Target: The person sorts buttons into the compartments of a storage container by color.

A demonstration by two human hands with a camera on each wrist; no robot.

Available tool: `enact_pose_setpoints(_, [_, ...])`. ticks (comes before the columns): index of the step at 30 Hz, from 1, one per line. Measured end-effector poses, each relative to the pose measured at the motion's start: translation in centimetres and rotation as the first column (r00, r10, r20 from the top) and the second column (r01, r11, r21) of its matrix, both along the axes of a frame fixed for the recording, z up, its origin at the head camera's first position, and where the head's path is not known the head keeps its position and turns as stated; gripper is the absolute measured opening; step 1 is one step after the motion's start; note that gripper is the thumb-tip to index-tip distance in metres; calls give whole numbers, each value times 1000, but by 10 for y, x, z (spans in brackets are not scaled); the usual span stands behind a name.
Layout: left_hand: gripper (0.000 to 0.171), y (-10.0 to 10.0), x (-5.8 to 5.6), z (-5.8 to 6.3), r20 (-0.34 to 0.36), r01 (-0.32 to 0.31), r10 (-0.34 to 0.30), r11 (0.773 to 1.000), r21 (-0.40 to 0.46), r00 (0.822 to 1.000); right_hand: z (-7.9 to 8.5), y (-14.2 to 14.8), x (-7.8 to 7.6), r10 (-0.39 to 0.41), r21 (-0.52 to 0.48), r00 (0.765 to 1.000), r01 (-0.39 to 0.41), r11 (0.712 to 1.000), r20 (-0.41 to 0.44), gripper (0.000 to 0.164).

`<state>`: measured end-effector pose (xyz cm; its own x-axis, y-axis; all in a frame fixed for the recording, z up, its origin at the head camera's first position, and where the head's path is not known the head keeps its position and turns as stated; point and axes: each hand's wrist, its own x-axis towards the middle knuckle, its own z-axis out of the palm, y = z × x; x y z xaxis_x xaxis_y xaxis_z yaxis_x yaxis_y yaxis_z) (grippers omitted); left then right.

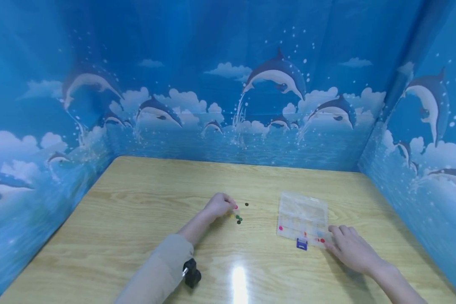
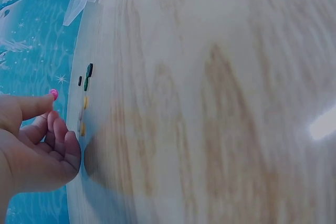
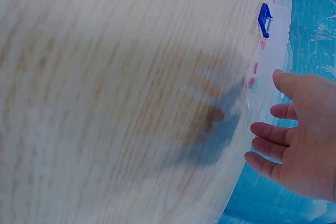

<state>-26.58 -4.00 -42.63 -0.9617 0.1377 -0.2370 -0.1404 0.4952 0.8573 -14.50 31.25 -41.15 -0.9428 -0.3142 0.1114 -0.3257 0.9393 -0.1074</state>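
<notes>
My left hand [image 1: 219, 205] is over the middle of the table, pinching a small pink button [image 2: 54, 94] between thumb and forefinger; its other fingers are loosely curled. Just beside it lie several loose buttons: green ones [image 1: 238, 218], a yellow one [image 1: 232, 216] and black ones [image 1: 246, 204]. To the right, a clear plastic compartment box [image 1: 303, 207] lies with its lid back and its blue latch [image 1: 302, 244] at the front. Red and pink pieces [image 1: 322, 240] sit in its front compartments. My right hand [image 1: 349, 249] rests at the box's right edge, fingers relaxed.
The wooden table [image 1: 137, 190] is bounded at the back and sides by blue dolphin-print curtains [image 1: 197, 139]. A black device [image 1: 191, 273] is strapped at the left wrist. Glare [image 1: 239, 283] falls on the tabletop near the front.
</notes>
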Motion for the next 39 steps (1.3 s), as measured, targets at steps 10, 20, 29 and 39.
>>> enact_pose_setpoints(10, [8, 9, 4, 9, -5, 50, -49, 998, 47, 999, 1, 2, -1, 6, 7, 1000, -6, 1000, -14, 46])
enact_pose_setpoints(20, [9, 19, 8, 11, -18, 102, -100, 988, 118, 995, 0, 3, -2, 11, 5, 999, -11, 1000, -32, 45])
enact_pose_setpoints(29, [12, 35, 15, 15, -68, 206, -199, 971, 118, 978, 1, 3, -2, 7, 6, 1000, -7, 1000, -20, 45])
enact_pose_setpoints(39, [10, 57, 27, 17, -71, 252, -245, 961, 111, 967, 0, 2, -1, -6, 3, 1000, 6, 1000, -7, 45])
